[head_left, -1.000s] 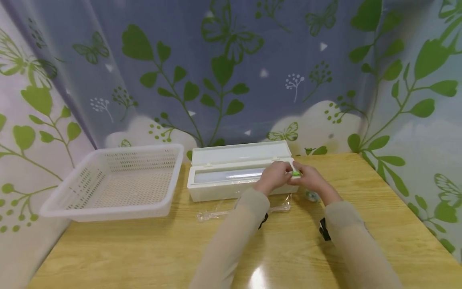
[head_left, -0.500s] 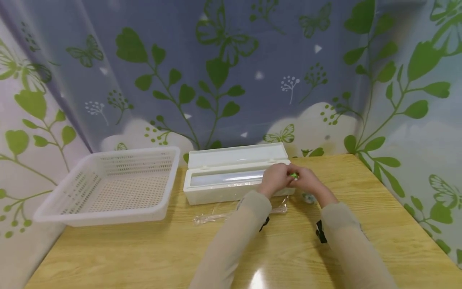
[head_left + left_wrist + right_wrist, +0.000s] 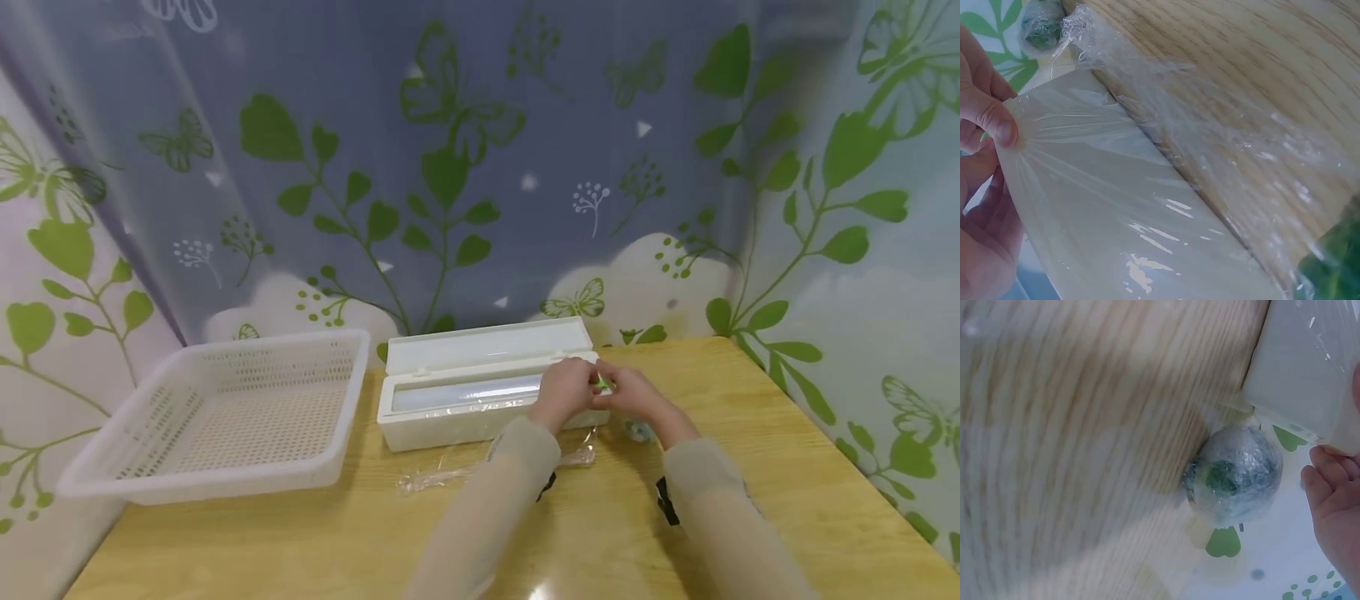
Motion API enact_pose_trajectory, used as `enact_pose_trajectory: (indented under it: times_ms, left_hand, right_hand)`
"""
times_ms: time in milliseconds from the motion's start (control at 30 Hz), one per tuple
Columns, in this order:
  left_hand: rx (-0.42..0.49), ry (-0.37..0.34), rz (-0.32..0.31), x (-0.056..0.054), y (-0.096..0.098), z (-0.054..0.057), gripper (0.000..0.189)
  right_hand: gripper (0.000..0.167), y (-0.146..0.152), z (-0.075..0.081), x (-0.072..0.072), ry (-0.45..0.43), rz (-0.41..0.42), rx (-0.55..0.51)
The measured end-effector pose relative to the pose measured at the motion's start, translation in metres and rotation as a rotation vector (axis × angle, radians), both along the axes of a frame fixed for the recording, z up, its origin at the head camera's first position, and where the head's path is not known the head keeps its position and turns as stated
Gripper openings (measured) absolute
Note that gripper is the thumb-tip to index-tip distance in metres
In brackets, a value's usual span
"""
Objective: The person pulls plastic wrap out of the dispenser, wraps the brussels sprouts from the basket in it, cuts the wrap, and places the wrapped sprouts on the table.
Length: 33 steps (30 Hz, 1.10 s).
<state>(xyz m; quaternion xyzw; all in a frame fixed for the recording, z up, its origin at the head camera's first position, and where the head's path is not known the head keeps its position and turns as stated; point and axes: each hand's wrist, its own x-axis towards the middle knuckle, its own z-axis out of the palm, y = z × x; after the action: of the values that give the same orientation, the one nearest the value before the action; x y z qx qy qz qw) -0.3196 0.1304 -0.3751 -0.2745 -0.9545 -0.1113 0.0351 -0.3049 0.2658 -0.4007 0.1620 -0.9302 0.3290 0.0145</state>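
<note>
A white cling film box [image 3: 435, 429] lies on the table with its lid raised and a shiny roll [image 3: 465, 395] inside. Clear cling film [image 3: 1091, 144] hangs over its front face, creased toward a thumb. My left hand [image 3: 564, 392] reaches over the box's right end; its fingertips are mostly hidden. From the right, my right hand [image 3: 636, 394] meets it, its thumb pressing the film at the box's edge. A small green slider [image 3: 603, 384] shows between the hands. Beside that end sits a round, film-wrapped bundle [image 3: 1235, 475], greenish inside, untouched.
A white perforated basket [image 3: 225, 483] stands left of the box. Crumpled loose film [image 3: 435, 479] lies along the front of the box on the wooden table [image 3: 300, 550]. Behind rises a leaf-patterned curtain [image 3: 480, 275].
The head view has tilted up, so the table sits lower in it. My hands stay at the box's right end, with small shifts of the fingers around the green slider.
</note>
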Motion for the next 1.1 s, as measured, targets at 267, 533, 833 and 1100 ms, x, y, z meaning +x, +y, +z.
enact_pose_trajectory:
  times_ms: [267, 533, 833, 1100]
  left_hand:
    - [0.042, -0.024, 0.038, -0.0005, -0.0032, 0.0012, 0.006]
    - [0.021, -0.035, 0.012, -0.0003, -0.0047, 0.0034, 0.005]
    - [-0.019, -0.076, 0.023, -0.0017, -0.0061, 0.0025, 0.008]
    - [-0.056, -0.085, 0.032, -0.0044, -0.0083, 0.0053, 0.006]
  right_hand:
    - [0.067, -0.0059, 0.0013, 0.0015, 0.000, -0.013, -0.003]
    - [0.068, -0.0055, 0.0038, 0.0027, -0.018, -0.022, 0.018]
    - [0.076, -0.0024, 0.0019, 0.0039, -0.077, -0.043, -0.006]
    - [0.081, -0.0009, 0.0044, 0.0014, -0.130, -0.043, -0.003]
